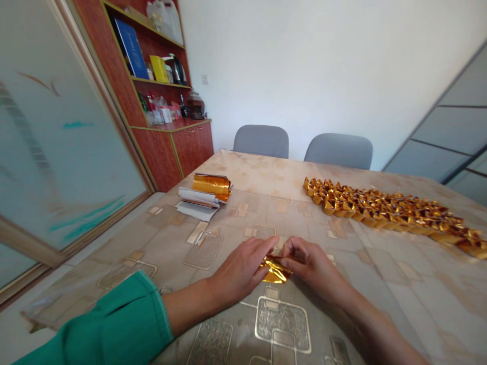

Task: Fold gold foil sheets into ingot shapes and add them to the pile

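Both half-closed, left hand (239,271) presses and right hand (314,268) pinches folded gold foil (276,271)

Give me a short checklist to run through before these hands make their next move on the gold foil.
Gold foil piece held by the right hand: ok, pinched.
Left hand gripping it too: cannot tell, its fingertips are partly hidden.
Green sleeve apart from the foil: ok.
Foil sheets within reach: ok.
Folded gold pieces apart from the hands: ok.
Crease in the held foil: cannot tell, the hands cover it.
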Tool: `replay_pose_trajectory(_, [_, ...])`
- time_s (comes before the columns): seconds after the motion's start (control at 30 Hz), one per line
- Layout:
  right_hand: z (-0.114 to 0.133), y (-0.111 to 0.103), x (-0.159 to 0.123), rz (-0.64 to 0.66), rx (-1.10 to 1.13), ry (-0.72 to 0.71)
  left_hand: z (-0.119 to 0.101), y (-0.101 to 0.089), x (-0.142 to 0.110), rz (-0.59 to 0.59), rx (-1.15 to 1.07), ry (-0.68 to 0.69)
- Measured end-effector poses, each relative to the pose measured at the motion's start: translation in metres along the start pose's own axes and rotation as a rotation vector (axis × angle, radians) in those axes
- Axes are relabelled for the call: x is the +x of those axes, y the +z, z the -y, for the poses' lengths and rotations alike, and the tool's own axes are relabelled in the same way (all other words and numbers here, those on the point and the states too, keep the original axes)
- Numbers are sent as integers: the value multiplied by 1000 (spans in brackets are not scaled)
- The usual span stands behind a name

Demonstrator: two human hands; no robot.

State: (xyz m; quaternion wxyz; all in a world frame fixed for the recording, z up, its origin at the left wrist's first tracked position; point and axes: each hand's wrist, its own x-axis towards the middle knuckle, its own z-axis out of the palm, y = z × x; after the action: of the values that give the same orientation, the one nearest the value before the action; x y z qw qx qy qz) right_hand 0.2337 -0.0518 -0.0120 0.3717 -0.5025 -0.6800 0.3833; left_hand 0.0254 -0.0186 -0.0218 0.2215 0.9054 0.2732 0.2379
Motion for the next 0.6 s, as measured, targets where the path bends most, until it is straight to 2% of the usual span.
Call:
replay_pose_trajectory(0.1, [2, 0, -1, 38, 189, 41, 0, -2, 1, 45, -110, 87])
replay_pose_trajectory(0.2, [1, -4, -1, 37, 279, 92, -2, -5, 1, 31, -164, 138])
replay_pose_trajectory(0.27, [0, -7, -1, 21, 305, 115, -3, -6, 1, 10, -215, 82])
replay_pose_trajectory(0.47, [-8, -12, 2, -125, 385, 180, -3, -5, 1, -16, -429, -214])
replay_pose_trajectory(0.6, [-3, -17, 0, -135, 295, 128, -3, -10, 1, -63, -486, -239])
